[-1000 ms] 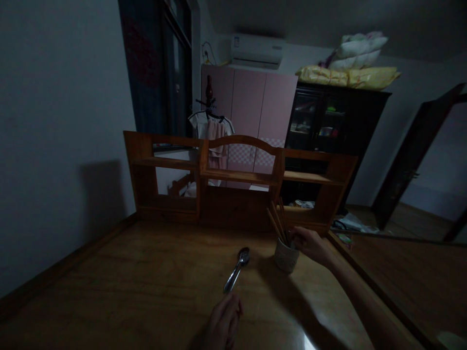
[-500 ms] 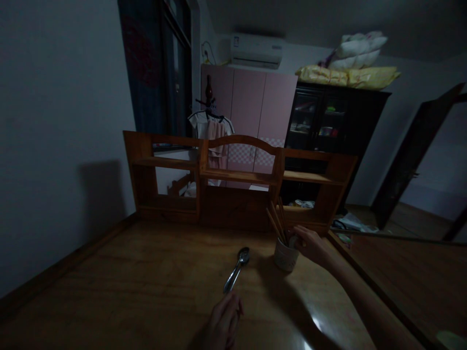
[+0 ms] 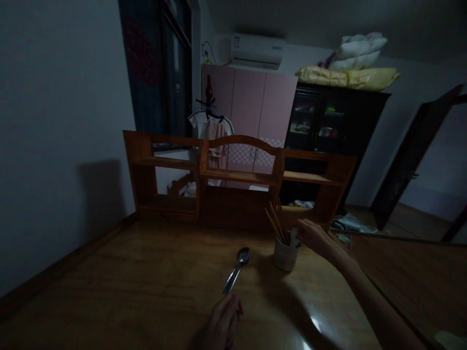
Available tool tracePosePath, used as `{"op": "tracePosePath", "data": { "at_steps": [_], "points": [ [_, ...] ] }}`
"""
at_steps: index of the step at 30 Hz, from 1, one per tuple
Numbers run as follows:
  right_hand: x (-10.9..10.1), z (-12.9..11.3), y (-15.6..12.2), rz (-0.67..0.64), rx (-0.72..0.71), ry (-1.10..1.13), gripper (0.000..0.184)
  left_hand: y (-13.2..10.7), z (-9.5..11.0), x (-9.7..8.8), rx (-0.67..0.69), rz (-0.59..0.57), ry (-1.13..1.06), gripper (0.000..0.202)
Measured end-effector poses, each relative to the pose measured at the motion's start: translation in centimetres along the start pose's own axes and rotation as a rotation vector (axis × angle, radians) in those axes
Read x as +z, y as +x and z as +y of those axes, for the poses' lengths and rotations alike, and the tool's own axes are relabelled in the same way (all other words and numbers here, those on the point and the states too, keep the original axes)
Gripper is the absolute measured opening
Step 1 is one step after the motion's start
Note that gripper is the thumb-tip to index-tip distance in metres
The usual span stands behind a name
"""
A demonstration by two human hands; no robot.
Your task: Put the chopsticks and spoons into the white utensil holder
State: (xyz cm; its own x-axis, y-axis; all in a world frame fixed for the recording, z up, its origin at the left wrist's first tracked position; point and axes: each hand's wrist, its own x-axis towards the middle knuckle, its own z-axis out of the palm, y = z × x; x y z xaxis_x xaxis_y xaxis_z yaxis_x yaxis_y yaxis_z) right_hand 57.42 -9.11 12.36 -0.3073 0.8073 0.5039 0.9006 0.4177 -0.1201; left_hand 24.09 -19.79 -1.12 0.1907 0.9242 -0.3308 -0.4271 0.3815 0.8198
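My right hand (image 3: 309, 234) is closed, fingers pinched at the upper edge of a small white utensil (image 3: 295, 237), perhaps a spoon, at the right side of a pale utensil cup (image 3: 285, 256). Several wooden chopsticks (image 3: 275, 222) lean to the left inside this cup, which stands upright on the wooden desk (image 3: 153, 277). Two metal spoons (image 3: 236, 270) lie with bowls overlapping and pointing away from me. Just below their handle ends is my left hand (image 3: 223, 321), its fingers curled together; whether it grips anything is hidden.
A low wooden shelf unit (image 3: 239, 178) runs along the desk's back edge. To the left rises a white wall (image 3: 58, 146). Farther back are a pink wardrobe (image 3: 248, 97), a dark cabinet (image 3: 359, 121) and clothes (image 3: 209, 129) on a stand.
My right hand has risen slightly and moved right, showing more of the white utensil above the cup rim. My left hand and the spoons have hardly moved.
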Motion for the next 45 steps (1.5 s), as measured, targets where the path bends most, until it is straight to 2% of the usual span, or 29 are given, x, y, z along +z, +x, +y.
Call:
{"op": "tracePosePath", "data": {
  "at_steps": [7,17,22,31,38,41,45],
  "points": [
    [-0.1,0.7,0.0,-0.02,0.005,0.051,0.027,0.2,-0.4,0.1,0.01,0.013,-0.011,0.066],
    [1.2,1.9,-0.7,-0.005,0.063,0.158,0.03,0.2,-0.1,-0.2,0.007,-0.001,0.008,0.059],
    [1.7,2.4,-1.2,0.017,0.096,0.17,0.025,0.3,-0.3,-0.1,0.008,0.044,0.025,0.059],
    [2.1,1.4,-2.3,0.028,0.149,0.146,0.025,0.8,-0.9,-0.6,0.008,0.008,-0.023,0.064],
    [2.1,0.8,-2.5,0.056,0.118,0.16,0.021,0.5,-0.5,-0.7,-0.019,-0.009,-0.023,0.073],
    [2.1,0.6,-2.8,0.093,0.118,0.159,0.023,0.2,-0.2,-0.4,-0.007,-0.04,-0.024,0.068],
    [1.7,0.4,-3.2,0.147,0.132,0.141,0.026,0.1,-0.2,-0.1,0.011,0.012,-0.04,0.062]
  ]
}}
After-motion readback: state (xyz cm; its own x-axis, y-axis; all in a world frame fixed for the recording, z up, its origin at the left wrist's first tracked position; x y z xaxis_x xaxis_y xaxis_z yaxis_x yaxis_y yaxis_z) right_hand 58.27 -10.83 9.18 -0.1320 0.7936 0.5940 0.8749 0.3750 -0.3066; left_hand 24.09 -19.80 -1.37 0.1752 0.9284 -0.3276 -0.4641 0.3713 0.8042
